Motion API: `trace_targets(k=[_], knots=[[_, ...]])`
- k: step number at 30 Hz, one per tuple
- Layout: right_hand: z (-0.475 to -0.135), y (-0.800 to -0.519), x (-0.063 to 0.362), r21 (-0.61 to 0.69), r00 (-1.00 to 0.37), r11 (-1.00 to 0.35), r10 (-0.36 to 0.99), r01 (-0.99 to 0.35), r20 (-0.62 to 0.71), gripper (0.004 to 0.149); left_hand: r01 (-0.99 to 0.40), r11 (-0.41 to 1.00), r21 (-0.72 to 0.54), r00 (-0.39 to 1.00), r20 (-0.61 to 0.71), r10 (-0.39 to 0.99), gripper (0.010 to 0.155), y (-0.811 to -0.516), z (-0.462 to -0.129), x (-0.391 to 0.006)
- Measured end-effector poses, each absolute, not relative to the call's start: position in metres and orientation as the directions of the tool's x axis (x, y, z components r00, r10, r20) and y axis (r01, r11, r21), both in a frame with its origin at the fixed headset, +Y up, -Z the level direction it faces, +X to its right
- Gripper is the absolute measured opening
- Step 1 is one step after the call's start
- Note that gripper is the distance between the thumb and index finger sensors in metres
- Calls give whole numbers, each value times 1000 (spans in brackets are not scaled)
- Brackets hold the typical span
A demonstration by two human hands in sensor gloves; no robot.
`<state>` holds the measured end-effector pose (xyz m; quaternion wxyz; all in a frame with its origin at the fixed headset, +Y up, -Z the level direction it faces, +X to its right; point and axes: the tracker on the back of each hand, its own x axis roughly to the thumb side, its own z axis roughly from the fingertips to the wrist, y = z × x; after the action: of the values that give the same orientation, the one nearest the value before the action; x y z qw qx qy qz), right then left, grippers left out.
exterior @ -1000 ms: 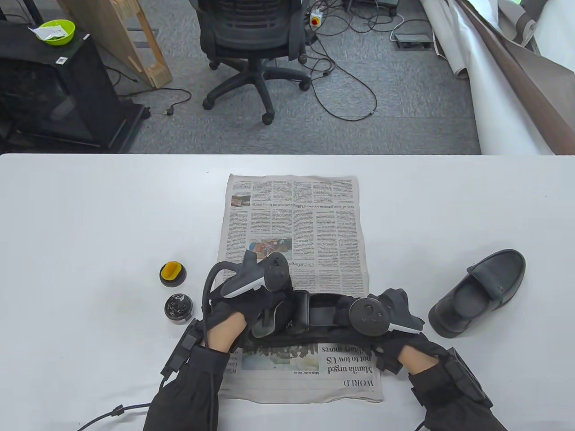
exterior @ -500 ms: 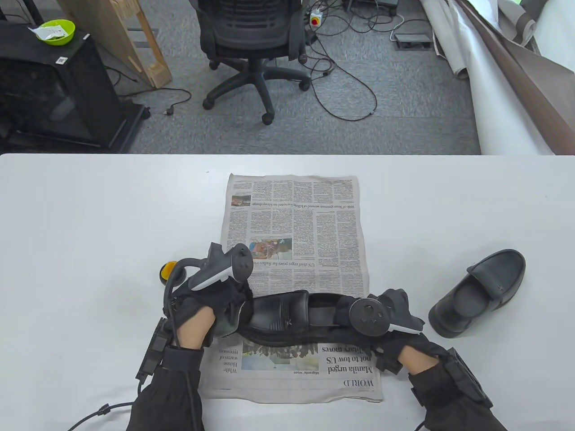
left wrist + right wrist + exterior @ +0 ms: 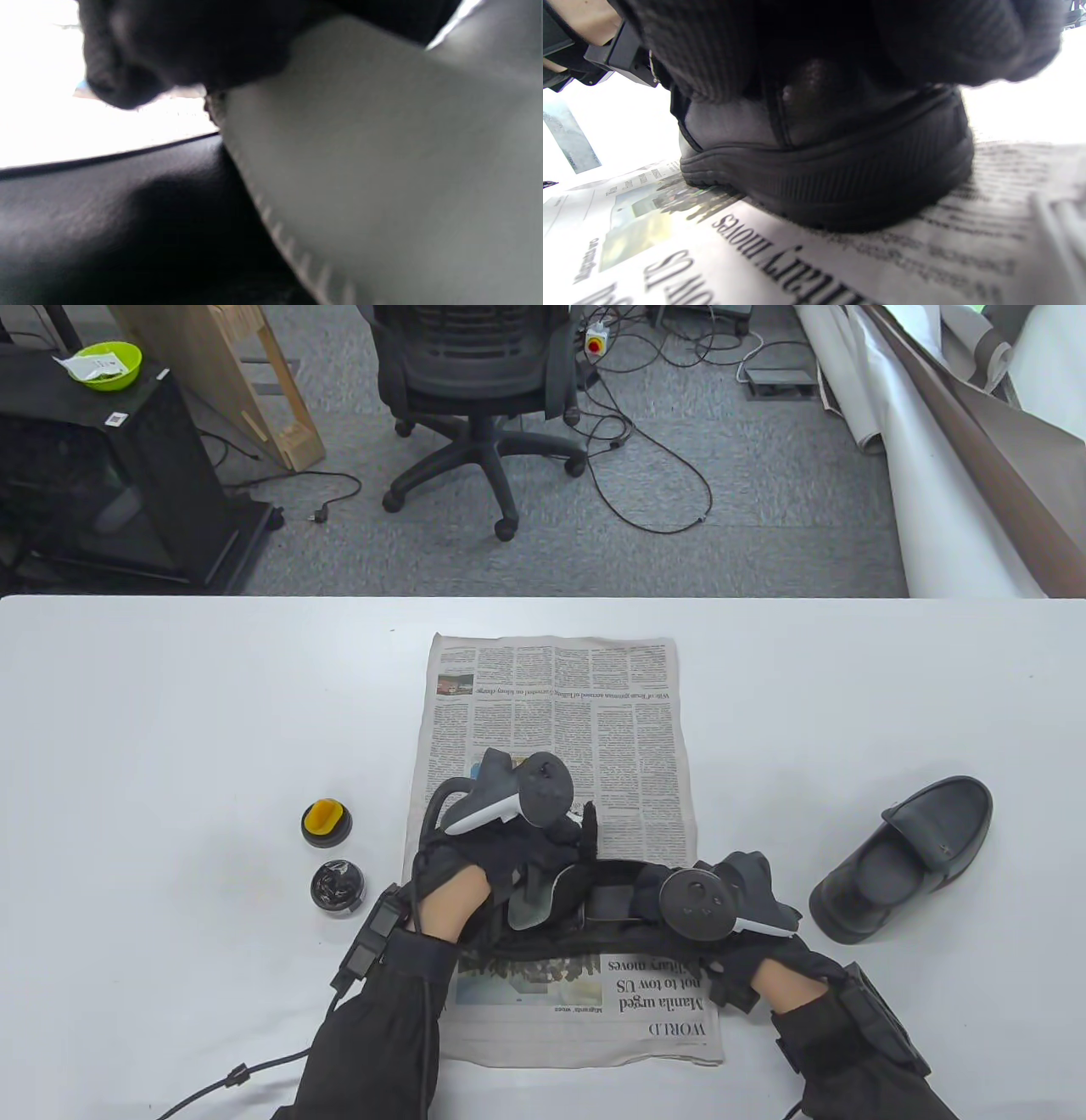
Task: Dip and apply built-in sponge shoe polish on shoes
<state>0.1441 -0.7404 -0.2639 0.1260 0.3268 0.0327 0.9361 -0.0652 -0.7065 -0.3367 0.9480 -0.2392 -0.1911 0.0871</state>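
Your left hand (image 3: 501, 865) is back over the toe of the shoe (image 3: 611, 899) on the newspaper (image 3: 551, 704); half a second ago it was out to the left by the polish tin, and a second ago it was on the toe much as now. So you are working in strokes: out toward the tin, back onto the leather. It appears to hold a grey-white applicator piece (image 3: 534, 899) against the toe, fingers curled round it; the left wrist view shows only a pale stitched surface pressed to dark leather, too close to read further. Your right hand (image 3: 747, 899) has not moved across the three moments: it grips the heel end, fingers wrapped over the back of the shoe, pinning it to the paper.

By my reading, application on this shoe is under way and the second shoe (image 3: 904, 861) is untouched, lying well off to the right, off the newspaper.

On the white surface (image 3: 170, 712), the open polish tin (image 3: 338, 887) sits just left of the newspaper, its lid with the yellow sponge (image 3: 326, 821) just beyond it.

Beyond the surface lies grey carpet with an office chair (image 3: 475, 381), loose cables, a black cabinet (image 3: 110, 475) bearing a green bowl (image 3: 106, 364), and rolled sheeting at the right.
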Motion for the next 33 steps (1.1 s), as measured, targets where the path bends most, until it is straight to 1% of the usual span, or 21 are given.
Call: trace_targets(k=[3, 5, 7, 9, 12, 13, 16, 18, 19, 20, 21, 22, 23, 25, 27, 29, 30, 31, 32, 33], knots=[[-264, -740, 144, 144, -754, -966, 257, -214, 604, 40, -15, 867, -499, 933, 305, 191, 48, -708, -340, -75], [-264, -740, 144, 143, -754, -967, 254, -211, 606, 40, -29, 858, -513, 941, 276, 197, 48, -711, -339, -85], [-264, -741, 144, 148, -751, -966, 259, -213, 607, 40, -13, 855, -518, 953, 251, 167, 48, -715, -337, -95], [-264, -741, 144, 150, -751, -966, 260, -213, 607, 40, 21, 859, -511, 967, 229, 113, 48, -716, -335, -106], [-264, -740, 144, 145, -754, -967, 253, -208, 607, 40, 161, 864, -477, 978, 195, -74, 48, -714, -329, -122], [-264, -740, 144, 144, -754, -968, 252, -207, 606, 40, 185, 859, -477, 978, 174, -113, 48, -713, -328, -126], [-264, -740, 144, 144, -755, -968, 251, -206, 606, 40, 183, 855, -485, 983, 118, -144, 48, -710, -320, -142], [-264, -740, 144, 144, -755, -968, 251, -206, 606, 40, 212, 876, -434, 977, 125, -175, 49, -706, -315, -145], [-264, -740, 144, 144, -755, -968, 250, -206, 606, 40, 218, 891, -397, 974, 143, -175, 49, -704, -312, -144], [-264, -740, 144, 144, -755, -968, 251, -206, 605, 40, 182, 927, -329, 976, 172, -131, 49, -700, -305, -139], [-264, -740, 144, 145, -755, -968, 252, -206, 606, 40, 82, 956, -283, 983, 179, -31, 49, -699, -298, -132], [-264, -740, 144, 146, -755, -967, 253, -207, 605, 40, 4, 967, -256, 976, 213, 53, 50, -699, -292, -125], [-264, -740, 144, 146, -755, -967, 254, -208, 605, 40, -95, 966, -239, 946, 279, 162, 50, -699, -287, -114], [-264, -740, 144, 145, -755, -968, 252, -207, 606, 40, -196, 961, -194, 910, 328, 252, 50, -698, -279, -97], [-264, -740, 144, 144, -755, -968, 251, -206, 605, 40, -260, 957, -126, 877, 385, 289, 52, -696, -271, -83], [-264, -740, 144, 143, -755, -968, 252, -207, 606, 40, -269, 962, -52, 882, 388, 268, 52, -695, -266, -74], [-265, -740, 144, 147, -754, -967, 256, -210, 605, 40, -210, 977, -36, 901, 381, 208, 52, -697, -267, -71], [-265, -740, 144, 147, -754, -967, 256, -210, 605, 40, -167, 984, -68, 910, 374, 180, 52, -701, -269, -70], [-264, -740, 144, 146, -753, -967, 255, -209, 606, 40, -136, 987, -81, 922, 353, 156, 53, -705, -269, -71], [-264, -740, 144, 145, -754, -967, 253, -208, 606, 40, -144, 988, -54, 929, 338, 154, 53, -708, -270, -72]])
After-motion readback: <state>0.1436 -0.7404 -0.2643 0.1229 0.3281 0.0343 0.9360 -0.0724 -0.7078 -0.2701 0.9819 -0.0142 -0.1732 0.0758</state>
